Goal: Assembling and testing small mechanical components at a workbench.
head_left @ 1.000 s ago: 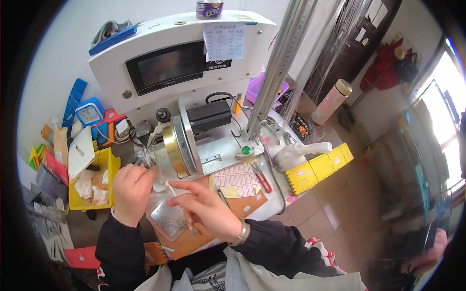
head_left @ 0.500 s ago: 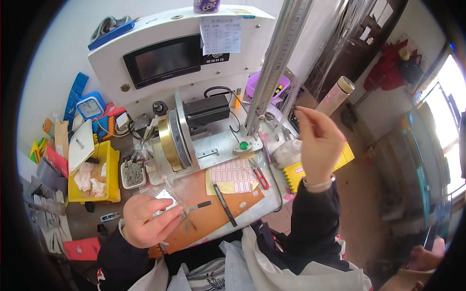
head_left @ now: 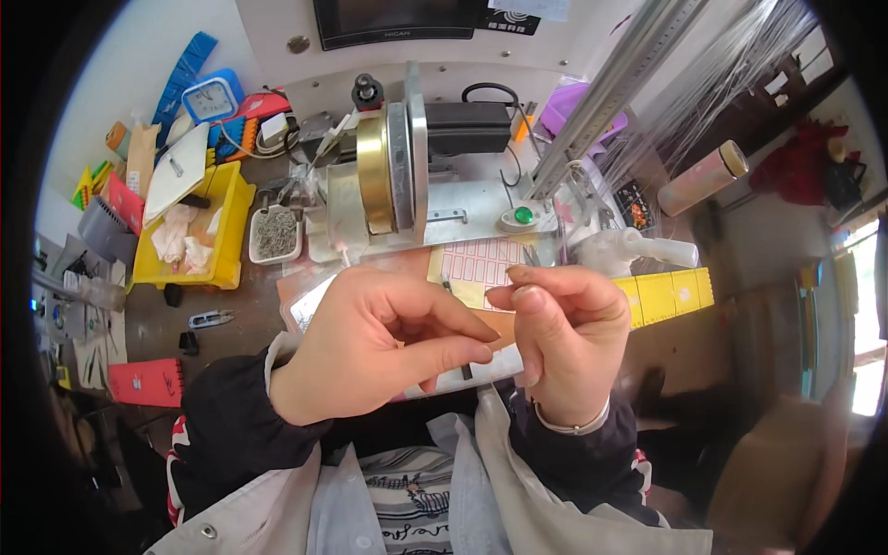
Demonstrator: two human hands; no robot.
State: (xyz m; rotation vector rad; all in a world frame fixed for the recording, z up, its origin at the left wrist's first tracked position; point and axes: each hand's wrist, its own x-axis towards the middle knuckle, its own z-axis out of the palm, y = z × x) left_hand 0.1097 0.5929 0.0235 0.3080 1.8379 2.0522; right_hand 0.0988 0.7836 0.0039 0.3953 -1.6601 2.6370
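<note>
Both hands are up in front of my chest above the bench, close together with their fingertips nearly meeting. My left hand (head_left: 384, 347) has thumb and forefinger pinched; whatever is between them is too fine to see. My right hand (head_left: 573, 338) is also in a pinch, fingers curled toward the left hand, its contents not visible. A shiny silver-white item (head_left: 310, 303) shows partly behind my left hand. Beneath the hands lie a sheet of red-framed labels (head_left: 476, 264) and a dark slim tool, both partly covered.
A machine with a brass-coloured wheel (head_left: 374, 171) and a slanted metal rail (head_left: 610, 88) stands beyond. Fine clear strands (head_left: 712, 79) hang at the upper right. Around are a white dish of small metal pieces (head_left: 276, 234), a yellow bin (head_left: 236, 208), a white bottle (head_left: 638, 252) and a tumbler (head_left: 703, 180).
My right hand has come down and left from near the rail. My left hand has moved up and right, away from the silver item it was at. The view has tilted lower.
</note>
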